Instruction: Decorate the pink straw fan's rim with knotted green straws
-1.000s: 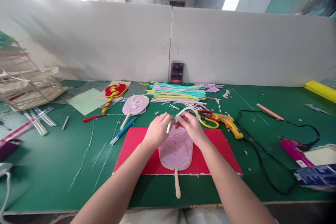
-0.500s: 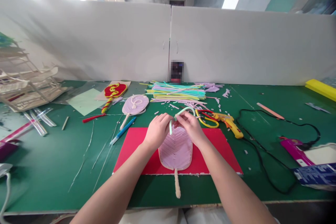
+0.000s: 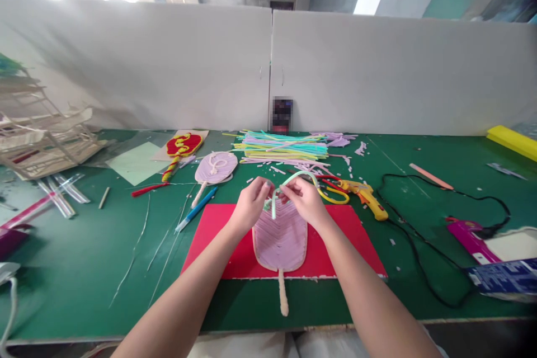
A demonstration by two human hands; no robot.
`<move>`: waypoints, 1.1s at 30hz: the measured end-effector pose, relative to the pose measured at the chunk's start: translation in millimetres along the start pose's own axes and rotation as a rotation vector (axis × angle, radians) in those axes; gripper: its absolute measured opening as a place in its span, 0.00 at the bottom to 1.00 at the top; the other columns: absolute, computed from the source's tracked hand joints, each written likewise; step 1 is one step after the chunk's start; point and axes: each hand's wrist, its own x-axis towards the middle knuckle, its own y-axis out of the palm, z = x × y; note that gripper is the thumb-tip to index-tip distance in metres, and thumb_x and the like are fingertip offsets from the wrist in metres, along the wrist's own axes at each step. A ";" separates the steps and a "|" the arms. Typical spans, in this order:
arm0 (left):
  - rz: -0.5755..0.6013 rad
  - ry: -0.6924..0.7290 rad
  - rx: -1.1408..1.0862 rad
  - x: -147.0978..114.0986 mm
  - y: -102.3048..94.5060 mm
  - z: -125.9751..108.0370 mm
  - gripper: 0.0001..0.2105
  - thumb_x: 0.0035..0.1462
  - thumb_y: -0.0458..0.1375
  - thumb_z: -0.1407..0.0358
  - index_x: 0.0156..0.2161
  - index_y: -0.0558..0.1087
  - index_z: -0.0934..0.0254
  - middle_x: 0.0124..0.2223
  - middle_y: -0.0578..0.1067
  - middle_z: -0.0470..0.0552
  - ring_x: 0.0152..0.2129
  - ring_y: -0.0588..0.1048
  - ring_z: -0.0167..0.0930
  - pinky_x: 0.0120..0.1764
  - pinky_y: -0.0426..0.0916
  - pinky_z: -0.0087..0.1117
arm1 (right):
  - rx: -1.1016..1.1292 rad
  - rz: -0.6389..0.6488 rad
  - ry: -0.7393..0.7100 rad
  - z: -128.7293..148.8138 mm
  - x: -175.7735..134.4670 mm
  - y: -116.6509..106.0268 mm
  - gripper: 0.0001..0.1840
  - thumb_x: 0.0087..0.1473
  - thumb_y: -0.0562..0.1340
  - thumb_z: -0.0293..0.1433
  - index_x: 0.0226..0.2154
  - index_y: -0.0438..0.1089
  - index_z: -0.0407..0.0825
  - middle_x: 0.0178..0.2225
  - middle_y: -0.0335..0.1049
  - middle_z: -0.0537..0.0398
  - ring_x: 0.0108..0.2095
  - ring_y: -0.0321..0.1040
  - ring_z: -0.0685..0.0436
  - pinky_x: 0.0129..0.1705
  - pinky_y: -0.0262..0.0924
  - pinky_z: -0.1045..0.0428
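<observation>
A curved pale green pipe cleaner (image 3: 302, 174) is pinched in the fingertips of my right hand (image 3: 305, 197), with one short end hanging down over the fan. My left hand (image 3: 252, 201) is beside it, thumb and fingers pressed together; whatever they grip is too small to make out. A bit of green shows under the left fingertips. Below both hands a lilac ribbed fan (image 3: 280, 240) lies on a red board (image 3: 335, 246). The fan's fuzzy cream handle (image 3: 283, 293) points toward me past the board's front edge.
Behind my hands lies a pile of pastel pipe cleaners (image 3: 285, 146) with lilac scraps around it. A second lilac fan (image 3: 216, 166), a red and yellow fan (image 3: 184, 144) and a blue pen (image 3: 197, 208) are left. On the right are a yellow glue gun (image 3: 367, 198) and its black cord (image 3: 413, 235).
My left hand has drawn slightly up and left, away from the green pipe cleaner. My right hand keeps its pinch on it, and the curved loop has shifted a little to the right.
</observation>
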 end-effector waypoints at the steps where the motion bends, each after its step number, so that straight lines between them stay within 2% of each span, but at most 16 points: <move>1: 0.024 -0.034 -0.019 0.2 0.0 -0.1 0.13 0.60 0.47 0.60 0.30 0.67 0.64 0.27 0.71 0.46 0.26 0.70 0.27 0.31 0.63 0.26 | -0.018 0.014 -0.007 -1.2 -0.3 -0.2 0.14 0.50 0.62 0.43 0.27 0.64 0.49 0.23 0.71 0.55 0.25 0.70 0.46 0.29 0.66 0.50; 6: 0.203 -0.146 -0.258 1.8 1.8 3.3 0.10 0.57 0.51 0.60 0.30 0.65 0.65 0.24 0.74 0.46 0.23 0.72 0.27 0.29 0.63 0.25 | -0.112 0.021 -0.051 -4.3 -0.4 -0.7 0.12 0.51 0.61 0.42 0.28 0.65 0.50 0.24 0.70 0.55 0.26 0.71 0.45 0.30 0.66 0.51; 10: 0.221 -0.170 -0.319 3.4 2.9 6.3 0.10 0.56 0.53 0.60 0.29 0.64 0.65 0.20 0.70 0.44 0.18 0.68 0.24 0.25 0.60 0.24 | -0.091 0.018 -0.044 -2.3 -0.1 -0.6 0.13 0.51 0.61 0.42 0.27 0.64 0.49 0.23 0.70 0.56 0.24 0.70 0.47 0.29 0.65 0.51; 13: 0.187 -0.082 -0.215 1.6 1.0 4.1 0.08 0.56 0.52 0.62 0.29 0.64 0.65 0.20 0.68 0.42 0.18 0.65 0.23 0.24 0.58 0.23 | -0.024 0.007 -0.002 -1.0 0.2 -0.1 0.14 0.49 0.62 0.42 0.27 0.65 0.49 0.22 0.70 0.57 0.22 0.68 0.48 0.27 0.64 0.52; 18: 0.124 0.091 0.150 -4.8 -2.9 -4.6 0.06 0.57 0.49 0.67 0.30 0.64 0.62 0.24 0.67 0.42 0.23 0.66 0.24 0.29 0.59 0.24 | 0.111 -0.010 0.078 0.1 0.8 0.9 0.16 0.46 0.65 0.43 0.26 0.65 0.48 0.20 0.70 0.58 0.21 0.67 0.49 0.27 0.64 0.52; 25: 0.117 0.120 0.391 -6.3 -1.4 -8.0 0.07 0.61 0.46 0.66 0.33 0.64 0.62 0.30 0.70 0.47 0.27 0.69 0.28 0.30 0.61 0.27 | 0.172 -0.031 0.130 0.5 0.7 4.1 0.17 0.43 0.66 0.44 0.25 0.66 0.48 0.21 0.70 0.58 0.22 0.68 0.49 0.28 0.66 0.51; 28: 0.115 0.111 0.439 -6.2 -1.0 -8.1 0.07 0.61 0.46 0.66 0.33 0.64 0.63 0.30 0.70 0.49 0.28 0.70 0.29 0.30 0.62 0.27 | 0.200 -0.012 0.151 0.5 0.9 4.9 0.17 0.42 0.66 0.44 0.26 0.66 0.48 0.21 0.70 0.58 0.23 0.68 0.48 0.30 0.67 0.50; 33: 0.130 0.118 0.380 -5.9 -1.0 -6.8 0.07 0.61 0.46 0.66 0.34 0.64 0.63 0.31 0.70 0.48 0.28 0.70 0.29 0.32 0.62 0.28 | 0.159 0.022 0.133 -0.3 1.4 3.3 0.17 0.49 0.60 0.47 0.27 0.65 0.49 0.23 0.68 0.58 0.25 0.67 0.48 0.30 0.65 0.50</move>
